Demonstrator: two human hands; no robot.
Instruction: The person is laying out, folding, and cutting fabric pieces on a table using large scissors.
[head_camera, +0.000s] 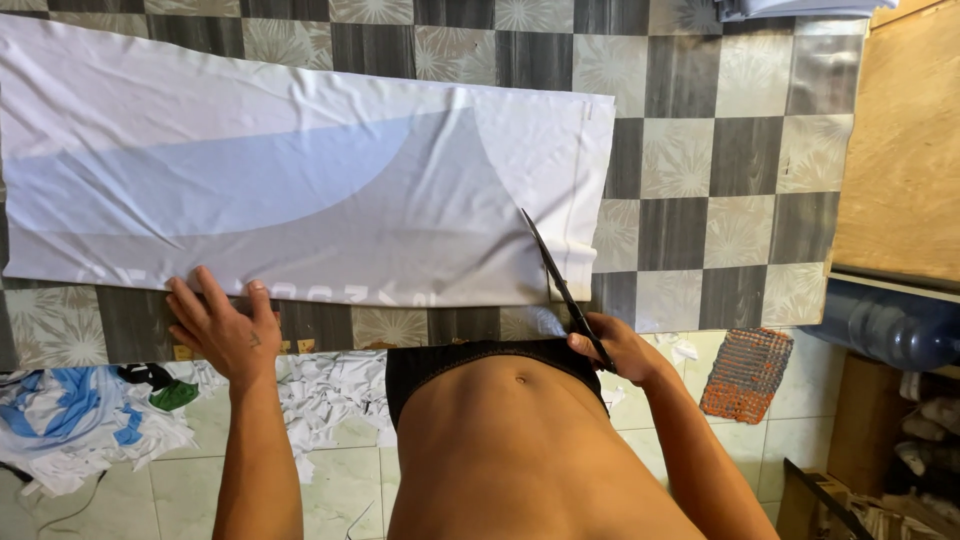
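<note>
- checkered table cover (700, 150), grey and pale floral squares
- wooden board (905, 150) at right edge
- blue water jug (890, 325) lying under the board
- orange mesh mat (745, 372) on tiled floor
- white fabric scraps (330, 385) below table edge
- blue-white cloth pile (80, 415) at left, green scrap (175, 395) beside it

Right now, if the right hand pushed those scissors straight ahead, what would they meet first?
The right hand points the scissors up-left into the white fabric; their tip seems already at its near edge.

No pkgs, labels, signs or screens clearly visible; only an unclear brown box (825, 500) at the bottom right.
</note>
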